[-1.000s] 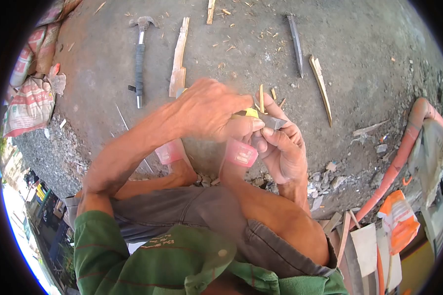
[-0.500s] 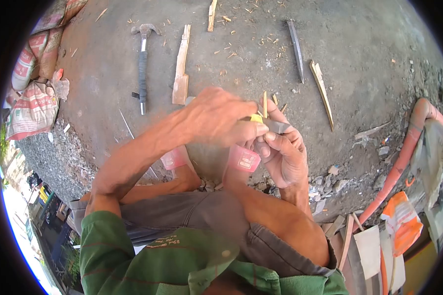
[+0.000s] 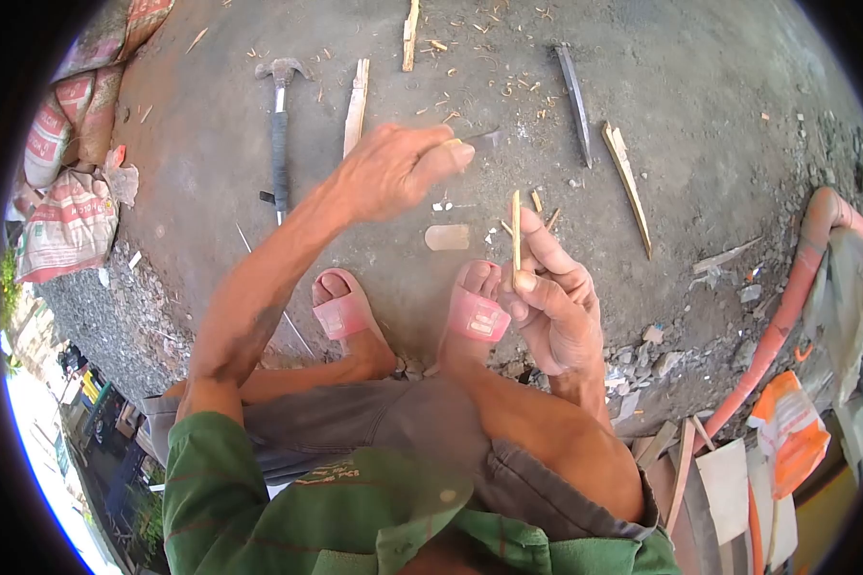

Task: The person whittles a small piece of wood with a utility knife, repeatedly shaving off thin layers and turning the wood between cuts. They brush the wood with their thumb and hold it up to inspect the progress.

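My left hand point(image 3: 398, 168) is closed round a small knife point(image 3: 484, 133), raised above the ground. A bit of yellow shows at the grip, and the thin blade points right, blurred. My right hand point(image 3: 558, 307), lower and to the right, pinches a slim, pale wood stick point(image 3: 516, 230) between thumb and fingers. The stick stands upright, apart from the blade. Beneath the hands lie a flat, rounded-end piece point(image 3: 448, 238) and a few short wood bits point(image 3: 537, 200).
A claw hammer point(image 3: 279, 144) lies at left, beside a split wood piece point(image 3: 356, 105). Farther right are a metal chisel-like bar point(image 3: 574, 101) and a wood splinter point(image 3: 628, 187). Sacks point(image 3: 72, 225) stand left; an orange pipe point(image 3: 786, 307) runs along the right. My pink slippers point(image 3: 340, 314) are below.
My left hand has moved the knife up and left, away from the stick. My right hand keeps its pinch in nearly the same place. The flat piece below has come into view.
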### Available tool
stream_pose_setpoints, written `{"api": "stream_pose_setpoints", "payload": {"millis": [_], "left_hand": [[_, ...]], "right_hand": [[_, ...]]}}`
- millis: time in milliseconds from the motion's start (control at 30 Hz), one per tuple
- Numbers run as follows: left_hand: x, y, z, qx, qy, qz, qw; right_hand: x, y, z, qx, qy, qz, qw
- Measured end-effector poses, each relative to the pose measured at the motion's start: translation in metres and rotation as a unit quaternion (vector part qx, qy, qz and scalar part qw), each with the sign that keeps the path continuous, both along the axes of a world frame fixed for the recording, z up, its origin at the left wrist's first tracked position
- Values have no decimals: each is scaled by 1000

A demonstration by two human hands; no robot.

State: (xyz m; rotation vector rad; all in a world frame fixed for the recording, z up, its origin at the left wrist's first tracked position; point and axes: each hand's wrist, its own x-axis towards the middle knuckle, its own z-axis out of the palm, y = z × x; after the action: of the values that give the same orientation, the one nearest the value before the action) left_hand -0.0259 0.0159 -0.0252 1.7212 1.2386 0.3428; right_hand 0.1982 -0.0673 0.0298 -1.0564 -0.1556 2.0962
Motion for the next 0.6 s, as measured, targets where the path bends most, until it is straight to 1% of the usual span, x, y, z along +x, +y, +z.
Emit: {"api": "stream_pose_setpoints", "payload": {"millis": [133,233,333,367,433,533,600], "left_hand": [[20,-31,27,12,-59,-22,998],[25,-41,23,85,-31,-99,991],[26,-42,25,101,-57,-106,988],[25,-39,24,98,-50,-98,989],[21,-29,21,101,-35,-86,991],[23,-31,25,118,-36,-101,987],[24,-31,20,92,-53,-80,991]], "right_hand": [[-2,2,-2,-9,-14,9,1000],[-3,4,0,-9,-22,2,1000],[5,-3,-10,2,-20,27,999],[5,-4,-10,0,-18,31,999],[-1,3,-2,-17,-15,22,999],[-3,3,-1,-41,-14,3,999],[-3,2,-2,-36,6,-6,999]]}}
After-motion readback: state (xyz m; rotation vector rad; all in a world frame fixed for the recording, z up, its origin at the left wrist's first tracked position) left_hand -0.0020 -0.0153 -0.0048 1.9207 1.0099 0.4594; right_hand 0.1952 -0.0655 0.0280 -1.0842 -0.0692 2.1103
